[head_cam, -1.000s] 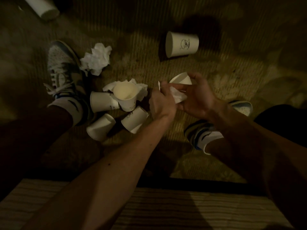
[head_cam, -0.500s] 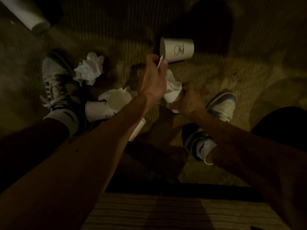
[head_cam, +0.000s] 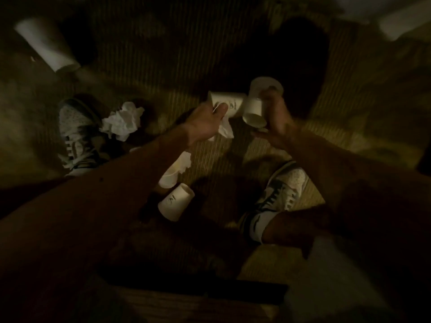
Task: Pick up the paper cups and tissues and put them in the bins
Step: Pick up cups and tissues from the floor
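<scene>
Nearest the person, a fallen cup [head_cam: 176, 201] lies on its side on the ribbed mat [head_cam: 144, 54], near the right shoe [head_cam: 285, 190]. Just beyond it a half-hidden cup [head_cam: 169, 177] shows from under the left forearm, with a small tissue [head_cam: 185, 162] against its rim. Further left, a crumpled tissue [head_cam: 123, 122] touches the left shoe [head_cam: 77, 134]

Beyond these, the two hands are apart, each holding its own cup. The left hand [head_cam: 205, 122] grips the printed cup [head_cam: 229, 103], which is on its side, thumb across its wall. A hanging tissue [head_cam: 225, 131] droops from under the fingers. Half a second ago this cup lay alone on the mat past both hands, and the left hand was raised short of it. Whether it is off the mat yet cannot be told

The right hand [head_cam: 277, 117] curls round a plain cup [head_cam: 253, 108], mouth turned towards the camera. The hand is blurred, and there may be a second cup stacked behind. Earlier it sat lower, close to the right shoe; now it is up beside the printed cup, and the two cups meet in view

Farthest off, at the upper left, a far cup [head_cam: 46, 43] lies on the mat, smeared by motion
</scene>
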`<act>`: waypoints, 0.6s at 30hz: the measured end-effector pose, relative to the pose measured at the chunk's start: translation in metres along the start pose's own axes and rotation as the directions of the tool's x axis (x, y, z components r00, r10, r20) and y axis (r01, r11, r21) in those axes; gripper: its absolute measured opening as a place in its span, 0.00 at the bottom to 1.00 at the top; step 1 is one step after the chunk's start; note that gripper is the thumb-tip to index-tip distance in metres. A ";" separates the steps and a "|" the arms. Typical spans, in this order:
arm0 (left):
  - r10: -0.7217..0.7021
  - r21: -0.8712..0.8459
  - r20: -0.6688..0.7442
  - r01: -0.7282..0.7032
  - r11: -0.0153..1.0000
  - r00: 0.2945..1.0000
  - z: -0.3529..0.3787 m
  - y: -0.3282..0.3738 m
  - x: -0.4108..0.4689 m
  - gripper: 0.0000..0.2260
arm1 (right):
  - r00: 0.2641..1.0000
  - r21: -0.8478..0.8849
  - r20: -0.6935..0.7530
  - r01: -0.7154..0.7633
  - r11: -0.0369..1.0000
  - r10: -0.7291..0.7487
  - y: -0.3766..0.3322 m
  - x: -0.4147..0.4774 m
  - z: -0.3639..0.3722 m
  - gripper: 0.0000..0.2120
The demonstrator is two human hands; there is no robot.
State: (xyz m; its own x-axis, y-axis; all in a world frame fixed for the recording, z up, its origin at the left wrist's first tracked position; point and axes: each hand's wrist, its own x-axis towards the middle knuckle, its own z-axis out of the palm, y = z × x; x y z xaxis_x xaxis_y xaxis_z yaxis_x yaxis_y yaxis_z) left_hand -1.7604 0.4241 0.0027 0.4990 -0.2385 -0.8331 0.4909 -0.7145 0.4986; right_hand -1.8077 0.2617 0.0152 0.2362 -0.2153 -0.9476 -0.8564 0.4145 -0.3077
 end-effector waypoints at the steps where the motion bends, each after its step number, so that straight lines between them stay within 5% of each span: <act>1: -0.024 -0.029 -0.017 0.023 0.999 1.000 -0.001 0.003 0.005 0.20 | 1.000 -0.016 0.019 0.013 1.000 -0.012 -0.007 0.004 0.010 0.22; 3: -0.039 -0.073 -0.103 0.032 0.997 0.994 -0.008 0.009 0.016 0.18 | 0.998 -0.111 0.045 0.041 0.993 -0.036 -0.021 0.011 0.024 0.27; 5: -0.044 0.071 -0.123 0.053 0.996 0.991 -0.022 0.013 0.025 0.18 | 0.992 -0.248 0.121 0.063 0.967 -0.034 -0.031 0.020 0.032 0.28; 11: 0.081 0.500 0.038 -0.090 0.861 0.996 -0.058 0.036 0.008 0.14 | 0.913 -0.278 0.406 0.078 0.958 0.044 -0.037 0.001 0.036 0.26; 16: -0.015 0.538 0.186 -0.090 0.838 0.982 -0.090 0.077 -0.071 0.14 | 0.871 -0.305 0.489 0.121 0.945 0.046 -0.048 -0.077 0.019 0.28; 18: 0.054 0.600 0.170 -0.147 0.786 0.984 -0.093 0.109 -0.100 0.13 | 0.880 -0.381 0.474 0.228 0.896 -0.022 -0.064 -0.115 0.003 0.27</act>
State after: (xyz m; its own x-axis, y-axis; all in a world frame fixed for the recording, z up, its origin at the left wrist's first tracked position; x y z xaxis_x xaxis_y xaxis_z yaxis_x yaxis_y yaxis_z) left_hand -1.6907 0.4312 0.1626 0.3963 -0.3853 -0.8334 -0.1157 -0.9214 0.3710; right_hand -1.7788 0.2623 0.1439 0.4444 0.2201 -0.8684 -0.8886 -0.0143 -0.4584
